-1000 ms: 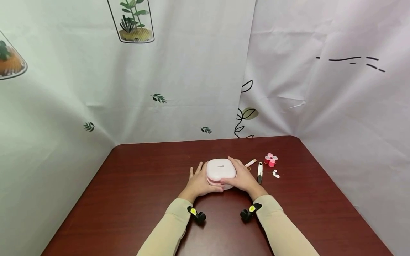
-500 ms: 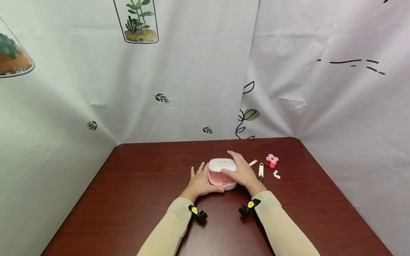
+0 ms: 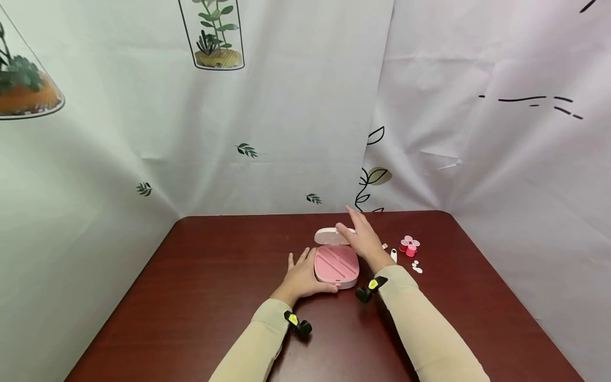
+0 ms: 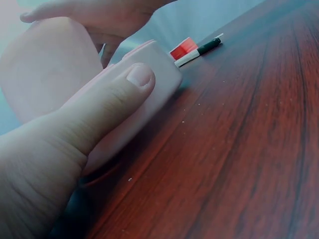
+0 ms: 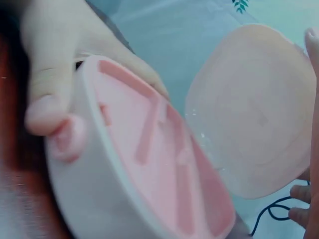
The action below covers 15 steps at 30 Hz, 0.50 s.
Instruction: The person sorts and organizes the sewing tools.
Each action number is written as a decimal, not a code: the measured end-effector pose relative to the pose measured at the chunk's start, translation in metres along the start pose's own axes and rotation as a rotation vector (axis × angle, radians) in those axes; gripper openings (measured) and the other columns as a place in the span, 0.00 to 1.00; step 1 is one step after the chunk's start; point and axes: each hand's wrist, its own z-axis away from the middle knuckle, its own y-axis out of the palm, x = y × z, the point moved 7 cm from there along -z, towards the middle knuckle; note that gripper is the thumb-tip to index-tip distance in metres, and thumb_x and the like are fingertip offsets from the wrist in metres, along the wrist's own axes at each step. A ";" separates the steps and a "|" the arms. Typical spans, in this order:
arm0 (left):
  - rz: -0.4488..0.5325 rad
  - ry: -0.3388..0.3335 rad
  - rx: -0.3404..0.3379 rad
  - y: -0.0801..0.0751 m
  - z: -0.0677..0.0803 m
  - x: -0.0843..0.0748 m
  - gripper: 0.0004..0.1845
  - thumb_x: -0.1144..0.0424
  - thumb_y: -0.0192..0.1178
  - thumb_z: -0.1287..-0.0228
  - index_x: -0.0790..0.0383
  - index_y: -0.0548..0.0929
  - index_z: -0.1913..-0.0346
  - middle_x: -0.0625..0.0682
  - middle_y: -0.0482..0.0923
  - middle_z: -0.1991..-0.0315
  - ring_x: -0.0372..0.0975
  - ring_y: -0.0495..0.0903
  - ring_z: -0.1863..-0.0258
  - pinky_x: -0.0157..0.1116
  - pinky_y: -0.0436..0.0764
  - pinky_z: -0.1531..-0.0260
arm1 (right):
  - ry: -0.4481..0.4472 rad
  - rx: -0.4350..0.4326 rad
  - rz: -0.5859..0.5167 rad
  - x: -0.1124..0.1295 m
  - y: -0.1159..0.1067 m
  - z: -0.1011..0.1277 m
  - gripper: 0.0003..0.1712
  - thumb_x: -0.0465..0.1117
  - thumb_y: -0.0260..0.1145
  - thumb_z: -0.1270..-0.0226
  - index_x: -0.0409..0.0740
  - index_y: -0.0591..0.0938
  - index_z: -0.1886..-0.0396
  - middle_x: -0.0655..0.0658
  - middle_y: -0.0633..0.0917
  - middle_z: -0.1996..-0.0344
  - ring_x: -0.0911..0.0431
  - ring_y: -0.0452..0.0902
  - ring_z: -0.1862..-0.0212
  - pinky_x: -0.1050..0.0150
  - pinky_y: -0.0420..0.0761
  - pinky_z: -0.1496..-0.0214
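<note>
— Head view first: we see the pink box (image 3: 336, 263) just below the middle of the frame, on the dark red table (image 3: 200, 276), with its white lid (image 3: 330, 235) swung up at the far edge.

— We agree. Our left hand (image 3: 303, 275) lies against the box's left side, fingers fairly straight, thumb along the near edge. In the left wrist view that thumb (image 4: 107, 102) presses flat on the box wall (image 4: 154, 79); it is not curled round it.

— And the right hand (image 3: 364, 239)?

— We see it at the lid's right edge, fingers spread and mostly straight, holding the lid raised. In the right wrist view the lid's inner face (image 5: 251, 112) stands apart from the pink ribbed tray (image 5: 164, 164).

— What lies to the right in the head view?

— We make out pink thread spools (image 3: 409, 246), small white buttons (image 3: 416, 267) just below them, and a white-handled tool (image 3: 393, 255) partly hidden beside the right wrist.
</note>
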 end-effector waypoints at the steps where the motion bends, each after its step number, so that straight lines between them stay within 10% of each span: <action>1: 0.001 0.005 -0.001 0.000 0.000 -0.001 0.69 0.18 0.68 0.68 0.51 0.59 0.22 0.46 0.65 0.26 0.48 0.52 0.21 0.64 0.38 0.28 | 0.010 0.008 -0.005 -0.001 -0.001 -0.002 0.48 0.72 0.49 0.27 0.56 0.52 0.17 0.37 0.55 0.21 0.38 0.53 0.22 0.33 0.58 0.28; 15: -0.039 0.001 -0.013 0.000 0.000 -0.002 0.71 0.19 0.68 0.64 0.54 0.54 0.20 0.48 0.60 0.22 0.49 0.53 0.21 0.65 0.40 0.28 | 0.158 0.069 -0.095 -0.007 0.001 -0.036 0.54 0.75 0.44 0.28 0.47 0.44 0.16 0.31 0.52 0.21 0.35 0.48 0.22 0.36 0.52 0.24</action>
